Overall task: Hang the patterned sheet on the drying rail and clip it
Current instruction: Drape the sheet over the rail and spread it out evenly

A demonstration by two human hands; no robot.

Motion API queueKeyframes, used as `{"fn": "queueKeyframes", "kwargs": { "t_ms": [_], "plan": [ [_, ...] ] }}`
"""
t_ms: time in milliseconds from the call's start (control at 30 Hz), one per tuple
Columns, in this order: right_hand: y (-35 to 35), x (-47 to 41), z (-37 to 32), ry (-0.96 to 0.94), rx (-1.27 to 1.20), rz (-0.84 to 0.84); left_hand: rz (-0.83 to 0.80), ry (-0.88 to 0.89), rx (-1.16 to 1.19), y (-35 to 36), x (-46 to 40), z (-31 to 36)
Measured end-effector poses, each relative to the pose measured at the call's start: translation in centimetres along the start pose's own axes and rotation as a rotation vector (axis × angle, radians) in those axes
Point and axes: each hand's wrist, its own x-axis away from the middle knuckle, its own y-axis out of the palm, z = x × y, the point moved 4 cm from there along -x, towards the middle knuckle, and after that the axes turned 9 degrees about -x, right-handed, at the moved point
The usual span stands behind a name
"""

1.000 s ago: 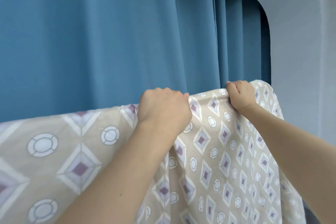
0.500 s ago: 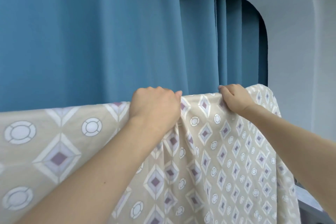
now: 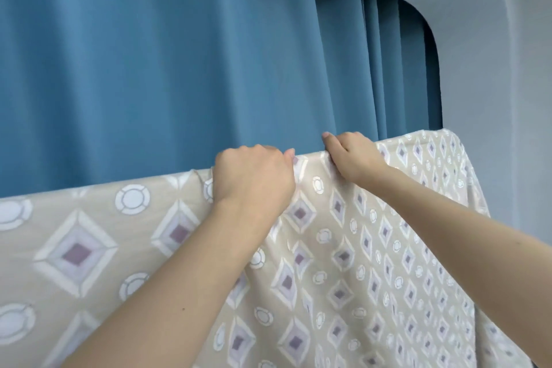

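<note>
We see the sheet (image 3: 343,248): beige ground, white-outlined diamonds with mauve centres, white ringed circles between them. Curtain (image 3: 179,69) behind: plain teal blue, darker in the folds. Wall (image 3: 493,84): plain pale grey-white.

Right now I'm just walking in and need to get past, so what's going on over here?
A person is hanging a beige patterned sheet in front of a blue curtain. The left hand and the right hand both grip the sheet's top fold, close together, and the cloth hangs down on the near side. The rail itself is hidden under the fabric, and no clips are in view.
</note>
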Motion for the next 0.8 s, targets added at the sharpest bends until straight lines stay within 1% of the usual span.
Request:
{"fn": "queueKeyframes", "kwargs": {
  "t_ms": [167, 300, 400, 500, 667, 700, 800],
  "plan": [
    [1.7, 1.6, -5.2, -0.051, 0.012, 0.004, 0.018, -0.009, -0.047, -0.1, 2.0, -2.8],
    [2.6, 2.8, -9.4, -0.097, -0.002, -0.015, -0.018, -0.085, -0.075, -0.3, 3.7, -5.8],
    [3.4, 4.0, -12.1, -0.137, 0.005, -0.018, -0.015, -0.153, -0.06, -1.0, 5.0, -9.1],
    [4.4, 5.1, -14.9, -0.182, 0.014, -0.007, 0.03, -0.182, -0.061, -1.8, 6.5, -11.9],
    [5.9, 6.7, -20.1, -0.275, 0.016, -0.012, 0.136, -0.278, -0.195, -2.1, 9.1, -16.7],
    [6.2, 7.1, -21.2, -0.293, 0.021, -0.012, 0.176, -0.289, -0.207, -2.2, 9.5, -17.7],
    [7.3, 8.1, -24.2, -0.35, 0.039, -0.01, 0.228, -0.301, -0.256, -2.2, 11.1, -20.6]
  ]
}}
